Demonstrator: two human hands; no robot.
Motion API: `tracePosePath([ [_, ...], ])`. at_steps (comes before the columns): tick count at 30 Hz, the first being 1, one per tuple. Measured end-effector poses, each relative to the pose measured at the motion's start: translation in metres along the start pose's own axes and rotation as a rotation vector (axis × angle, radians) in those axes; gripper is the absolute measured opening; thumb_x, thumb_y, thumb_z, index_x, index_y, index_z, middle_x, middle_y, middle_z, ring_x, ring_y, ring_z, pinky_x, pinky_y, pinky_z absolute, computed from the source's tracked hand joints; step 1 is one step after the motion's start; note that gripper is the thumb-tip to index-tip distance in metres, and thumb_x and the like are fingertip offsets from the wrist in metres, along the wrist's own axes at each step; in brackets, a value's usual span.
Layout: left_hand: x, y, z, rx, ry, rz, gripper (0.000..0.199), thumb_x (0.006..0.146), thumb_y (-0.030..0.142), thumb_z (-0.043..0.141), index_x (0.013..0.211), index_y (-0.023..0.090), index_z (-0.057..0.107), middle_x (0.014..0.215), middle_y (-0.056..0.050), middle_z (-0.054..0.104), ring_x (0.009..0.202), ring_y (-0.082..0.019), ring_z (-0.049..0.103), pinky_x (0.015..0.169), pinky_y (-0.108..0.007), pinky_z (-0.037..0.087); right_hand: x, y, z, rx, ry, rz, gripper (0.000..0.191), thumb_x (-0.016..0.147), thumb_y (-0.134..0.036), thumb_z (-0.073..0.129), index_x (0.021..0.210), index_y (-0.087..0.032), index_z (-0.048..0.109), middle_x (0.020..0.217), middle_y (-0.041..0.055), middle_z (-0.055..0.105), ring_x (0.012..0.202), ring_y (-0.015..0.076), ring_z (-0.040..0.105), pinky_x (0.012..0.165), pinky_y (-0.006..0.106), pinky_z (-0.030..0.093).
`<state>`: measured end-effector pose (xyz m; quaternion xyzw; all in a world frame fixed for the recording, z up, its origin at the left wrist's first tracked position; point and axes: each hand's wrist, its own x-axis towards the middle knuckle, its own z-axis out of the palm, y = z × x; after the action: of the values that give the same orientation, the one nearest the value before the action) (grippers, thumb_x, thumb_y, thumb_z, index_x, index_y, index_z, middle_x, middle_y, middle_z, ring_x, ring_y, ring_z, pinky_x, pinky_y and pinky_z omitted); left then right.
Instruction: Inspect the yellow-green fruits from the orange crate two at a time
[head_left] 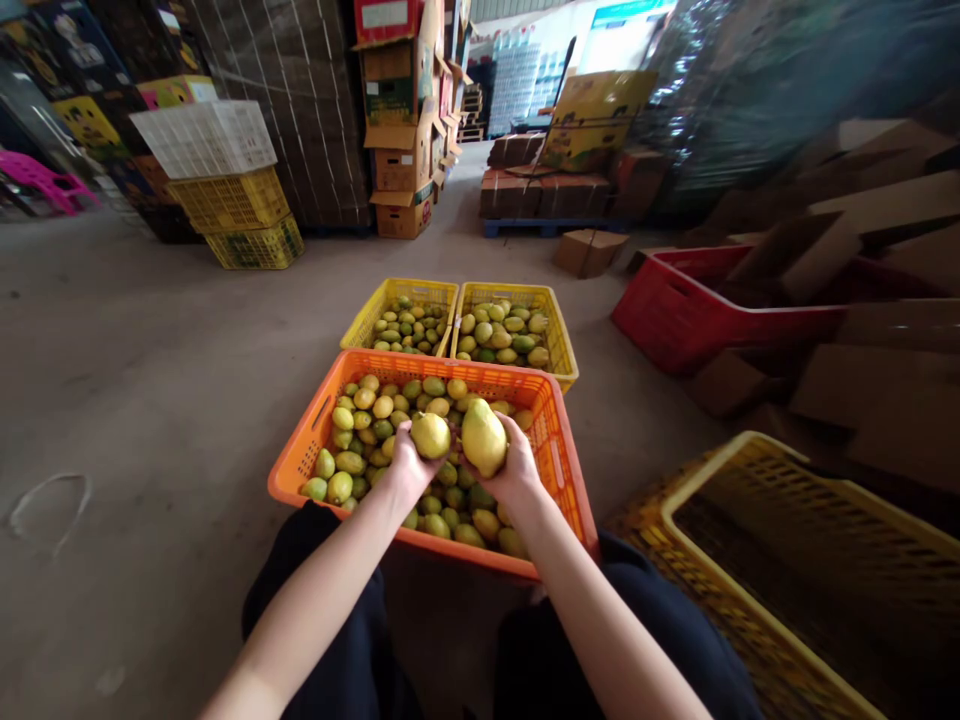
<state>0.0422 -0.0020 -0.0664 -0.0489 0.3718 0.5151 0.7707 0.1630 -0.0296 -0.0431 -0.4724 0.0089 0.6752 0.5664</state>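
My left hand (409, 472) is closed around a round yellow lemon (431, 436). Beside it, my right hand (519, 468) grips a larger, pear-shaped lemon (484, 438), its narrower end pointing up. Both hands hold the fruit close together above an orange plastic crate (574, 490). Many yellow and green lemons (349, 462) fill the bottom of that crate, partly hidden by my hands and forearms. The crate lies between my knees. Right behind it stand a left yellow crate (364, 312) and a right yellow crate (564, 338), both holding similar fruit.
At my right is a larger yellow crate (739, 600), with a red crate (660, 310) and cardboard pieces (885, 390) beyond. Stacked baskets (236, 200) stand at the back left. Carton stacks (401, 170) and a loaded pallet (551, 195) are farther back on the concrete floor.
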Motion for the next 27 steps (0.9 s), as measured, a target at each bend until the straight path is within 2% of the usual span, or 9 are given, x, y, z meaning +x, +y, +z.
tracePosePath([
  [4,-0.004,0.001,0.005,-0.032,0.014,0.058,0.023,0.08,0.039,0.053,0.089,0.018,0.057,0.078,-0.007,0.063,0.077,-0.022,0.065,0.063,-0.034,0.057,0.002,0.0,-0.001,0.102,0.096,0.002,0.015,0.076,-0.038,0.054,0.085,-0.025,0.055,0.063,-0.0028,0.063,0.057,0.0175,0.06,0.055,0.032,0.052],
  [8,-0.005,0.004,0.014,-0.085,0.064,0.118,0.019,0.078,0.033,0.064,0.084,0.017,0.055,0.077,-0.004,0.061,0.067,-0.015,0.063,0.059,-0.027,0.059,0.006,-0.001,-0.003,0.125,0.176,-0.052,0.008,0.08,-0.032,0.05,0.083,-0.025,0.053,0.061,-0.0056,0.06,0.054,0.0144,0.058,0.054,0.03,0.053],
  [11,-0.004,0.005,0.016,-0.132,0.03,0.087,0.022,0.079,0.034,0.063,0.085,0.014,0.056,0.076,-0.006,0.061,0.064,-0.014,0.062,0.056,-0.025,0.059,0.005,0.0,-0.001,0.168,0.206,-0.041,0.01,0.082,-0.031,0.047,0.08,-0.024,0.054,0.059,-0.0047,0.06,0.051,0.0146,0.057,0.053,0.031,0.053],
  [14,-0.003,0.003,0.013,-0.16,-0.039,0.018,0.027,0.085,0.038,0.052,0.089,0.013,0.058,0.077,-0.009,0.063,0.065,-0.017,0.063,0.054,-0.027,0.058,0.003,0.0,0.002,0.193,0.19,-0.025,0.015,0.085,-0.027,0.042,0.08,-0.022,0.054,0.059,-0.0031,0.06,0.05,0.0145,0.058,0.053,0.031,0.054],
  [18,0.0,-0.002,0.009,-0.127,-0.056,0.057,0.021,0.089,0.028,0.043,0.09,0.015,0.059,0.074,-0.006,0.064,0.065,-0.017,0.065,0.056,-0.028,0.058,0.003,0.001,0.003,0.196,0.164,-0.035,0.016,0.085,-0.025,0.041,0.081,-0.022,0.056,0.058,-0.0034,0.06,0.049,0.014,0.057,0.055,0.03,0.054],
  [20,0.001,-0.003,0.01,-0.089,-0.061,0.049,0.021,0.089,0.029,0.044,0.089,0.015,0.059,0.073,-0.006,0.064,0.065,-0.017,0.065,0.058,-0.029,0.059,0.003,0.001,0.003,0.19,0.159,-0.043,0.015,0.084,-0.028,0.043,0.08,-0.023,0.056,0.057,-0.004,0.06,0.049,0.0141,0.057,0.055,0.031,0.055],
  [24,0.0,-0.001,0.014,-0.046,-0.046,0.013,0.017,0.083,0.032,0.057,0.088,0.016,0.057,0.072,-0.004,0.062,0.063,-0.016,0.063,0.056,-0.027,0.058,0.004,0.001,0.002,0.169,0.136,-0.007,0.016,0.083,-0.028,0.042,0.077,-0.022,0.055,0.055,-0.0029,0.06,0.047,0.0148,0.056,0.053,0.031,0.054],
  [27,0.001,-0.001,0.012,-0.07,-0.058,-0.031,0.024,0.084,0.037,0.053,0.092,0.015,0.058,0.073,-0.006,0.062,0.063,-0.016,0.062,0.055,-0.027,0.057,0.006,0.003,0.001,0.183,0.118,-0.004,0.018,0.083,-0.023,0.038,0.076,-0.022,0.054,0.051,-0.0025,0.057,0.045,0.0146,0.055,0.052,0.029,0.054],
])
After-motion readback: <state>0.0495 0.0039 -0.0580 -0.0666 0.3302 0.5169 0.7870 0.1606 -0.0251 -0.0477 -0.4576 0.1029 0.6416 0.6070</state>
